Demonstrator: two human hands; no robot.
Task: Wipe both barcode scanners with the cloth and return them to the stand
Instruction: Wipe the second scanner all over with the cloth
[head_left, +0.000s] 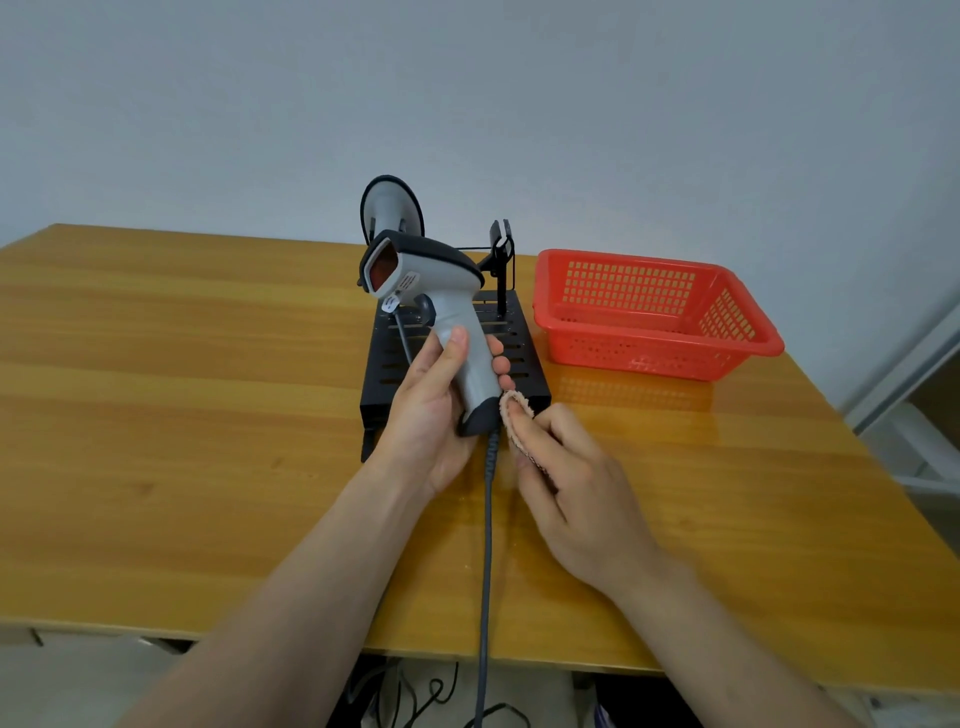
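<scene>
Head view: left hand (431, 415) holds scanner (441, 312) upright; right hand (576, 499) presses cloth (517, 415) against its base.

**Scanner Held Above Stand at Table's Middle**

The left hand's fingers (498, 358) wrap the handle of a barcode scanner (441, 312), held over the stand (524, 364) on the table (182, 389). Just right of those fingers, the right hand (576, 488) presses the cloth (517, 415) to the handle's base. Behind the fingers a second scanner (387, 208) sits in the stand; the basket (654, 312) lies farther right. The cable (487, 545) hangs below them.
</scene>
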